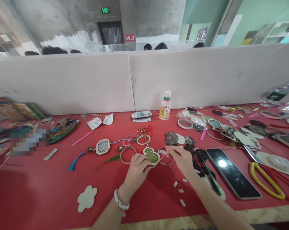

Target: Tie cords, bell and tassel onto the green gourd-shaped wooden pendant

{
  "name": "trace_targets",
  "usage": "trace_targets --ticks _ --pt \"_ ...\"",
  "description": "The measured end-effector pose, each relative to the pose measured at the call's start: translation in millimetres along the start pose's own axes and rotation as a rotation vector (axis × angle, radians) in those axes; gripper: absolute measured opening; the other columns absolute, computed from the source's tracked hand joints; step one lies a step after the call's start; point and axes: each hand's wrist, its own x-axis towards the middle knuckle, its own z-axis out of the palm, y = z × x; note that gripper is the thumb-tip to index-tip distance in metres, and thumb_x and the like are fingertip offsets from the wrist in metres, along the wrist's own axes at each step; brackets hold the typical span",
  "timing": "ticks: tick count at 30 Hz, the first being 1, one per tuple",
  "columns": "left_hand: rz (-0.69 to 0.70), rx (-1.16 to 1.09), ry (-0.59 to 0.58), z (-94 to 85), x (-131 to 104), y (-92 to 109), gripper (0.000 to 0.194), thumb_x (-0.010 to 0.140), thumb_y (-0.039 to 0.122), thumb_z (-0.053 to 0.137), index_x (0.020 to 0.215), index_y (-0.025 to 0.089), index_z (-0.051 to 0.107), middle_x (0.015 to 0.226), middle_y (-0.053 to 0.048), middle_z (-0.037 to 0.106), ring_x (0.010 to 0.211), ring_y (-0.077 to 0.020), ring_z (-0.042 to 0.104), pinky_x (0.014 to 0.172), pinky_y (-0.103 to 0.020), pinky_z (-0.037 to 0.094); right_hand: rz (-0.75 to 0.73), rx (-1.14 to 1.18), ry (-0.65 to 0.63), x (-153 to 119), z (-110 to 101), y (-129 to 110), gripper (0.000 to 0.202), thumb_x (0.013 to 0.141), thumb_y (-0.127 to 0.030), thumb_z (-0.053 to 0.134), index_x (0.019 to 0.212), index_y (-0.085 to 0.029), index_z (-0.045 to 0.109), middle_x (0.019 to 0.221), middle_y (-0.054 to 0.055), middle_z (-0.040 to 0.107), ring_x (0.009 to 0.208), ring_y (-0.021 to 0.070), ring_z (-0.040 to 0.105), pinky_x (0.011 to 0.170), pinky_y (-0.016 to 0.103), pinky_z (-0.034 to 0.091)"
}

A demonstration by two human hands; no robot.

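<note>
My left hand [137, 166] is closed on the edge of a cloud-shaped pendant [151, 155], which has a pale rim and a green inset. My right hand [181, 158] pinches at the pendant's right side; a thin pale strip seems to run from its fingertips toward the rim, too small to name. Behind the right fingertips lies a ring with a patterned inset [163, 158]. Left of the pendant are a round metal ring [128, 154] and a small bell [120, 148]. A finished-looking ornament with a blue tassel [103, 146] rests further left.
A phone [232, 172] and yellow-and-red-handled scissors [266, 180] lie at right. Dark fabric scraps [199, 155] and a green stick [211, 177] are beside the phone. A small bottle [165, 105] stands before the white partition [182, 76]. A pale flower-shaped blank [87, 198] lies front left.
</note>
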Motion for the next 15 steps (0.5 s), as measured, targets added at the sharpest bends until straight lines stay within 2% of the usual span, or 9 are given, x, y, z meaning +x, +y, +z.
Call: trace_targets --ticks 4,8,10,15 --pt "0.003 0.01 -0.028 -0.6 0 2 0.006 0.076 0.023 0.058 0.078 0.02 0.063 0.077 -0.004 0.059 0.081 -0.0184 0.047 0.075 -0.035 0.037 0.027 0.07 0.0 2 -2 1 0.023 0.073 -0.034 0.056 0.08 -0.014 0.065 0.059 0.002 0.064 0.055 0.0139 0.059 0.058 0.026 0.049" --pt "0.021 0.037 -0.04 -2.2 1 5 0.009 0.076 0.028 0.058 0.076 0.02 0.062 0.077 -0.004 0.059 0.079 -0.0181 0.047 0.074 -0.034 0.037 0.027 0.168 -0.097 -2 -2 -7 0.02 0.073 -0.034 0.057 0.073 -0.015 0.063 0.056 0.002 0.062 0.054 0.0133 0.058 0.057 0.025 0.049" --pt "0.03 0.042 -0.037 -2.7 2 6 0.009 0.078 0.026 0.055 0.078 0.019 0.061 0.077 -0.004 0.059 0.078 -0.0174 0.048 0.073 -0.033 0.037 0.008 0.196 -0.221 -7 -3 -17 0.02 0.073 -0.034 0.057 0.067 -0.016 0.062 0.055 0.002 0.062 0.054 0.0133 0.057 0.056 0.025 0.049" --pt "-0.019 0.079 0.028 -3.4 1 4 0.01 0.08 0.023 0.051 0.08 0.018 0.06 0.074 -0.004 0.06 0.076 -0.0176 0.049 0.072 -0.033 0.037 -0.16 0.172 -0.681 -28 -6 -44 0.012 0.071 -0.027 0.062 0.067 -0.018 0.067 0.073 0.005 0.064 0.067 0.0142 0.059 0.063 0.025 0.048"
